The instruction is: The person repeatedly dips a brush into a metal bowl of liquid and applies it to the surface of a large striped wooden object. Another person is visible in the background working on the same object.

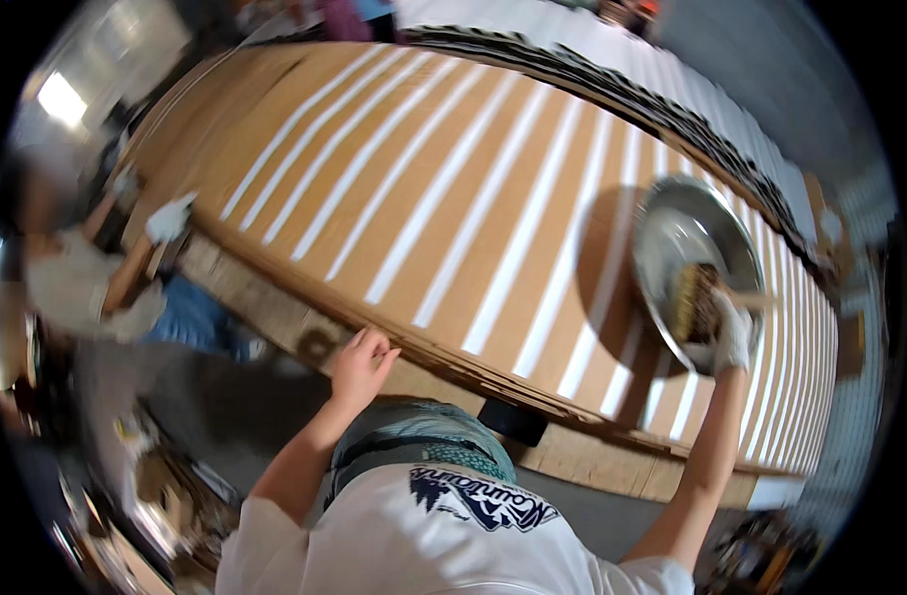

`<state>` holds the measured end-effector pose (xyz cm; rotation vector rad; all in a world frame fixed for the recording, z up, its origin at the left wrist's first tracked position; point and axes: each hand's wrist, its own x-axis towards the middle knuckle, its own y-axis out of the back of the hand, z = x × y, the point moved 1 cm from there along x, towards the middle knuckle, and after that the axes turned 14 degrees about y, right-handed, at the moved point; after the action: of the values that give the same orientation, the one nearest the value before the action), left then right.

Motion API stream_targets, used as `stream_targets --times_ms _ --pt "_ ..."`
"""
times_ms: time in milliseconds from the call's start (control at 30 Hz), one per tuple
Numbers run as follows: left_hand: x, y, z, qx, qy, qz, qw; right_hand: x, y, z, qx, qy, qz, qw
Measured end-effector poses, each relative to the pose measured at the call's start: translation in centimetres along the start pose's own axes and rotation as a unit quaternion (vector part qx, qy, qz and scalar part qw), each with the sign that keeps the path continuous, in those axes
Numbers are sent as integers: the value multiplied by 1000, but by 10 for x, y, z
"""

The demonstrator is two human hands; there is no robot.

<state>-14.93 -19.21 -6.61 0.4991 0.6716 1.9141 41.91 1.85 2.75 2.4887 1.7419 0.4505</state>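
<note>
My right hand (734, 337), in a white glove, is closed on a bristle brush (696, 302) with a pale wooden handle. The brush is inside a shiny metal basin (664, 213), which is tilted above the right part of a large brown cardboard sheet (275, 129) and casts a shadow on it. Parallel white stripes (518, 208) run across the sheet. My bare left hand (362, 369) is beside the near edge of the sheet, its fingers curled and nothing visible in them.
A co-worker (97, 278) with a white glove (168, 218) crouches at the sheet's left end. Wooden boards (602, 466) lie under the stack's near edge. Dark-edged stacked sheets (711, 124) border the far side. Loose scraps (166, 496) lie on the floor at lower left.
</note>
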Motion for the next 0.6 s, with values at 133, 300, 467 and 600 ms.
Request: stream_targets --times_ms 133,300,467,600 --pt "-3 23 -23 8 67 -14 998 9 29 19 10 -11 81 997" --pt "9 47 -49 16 26 21 999 18 30 13 2 -66 163 984" --pt "45 80 -69 14 -32 20 999 -3 -79 -63 145 -2 128 981" --pt "91 110 -88 94 -128 10 987 -32 -203 -128 85 50 36 995"
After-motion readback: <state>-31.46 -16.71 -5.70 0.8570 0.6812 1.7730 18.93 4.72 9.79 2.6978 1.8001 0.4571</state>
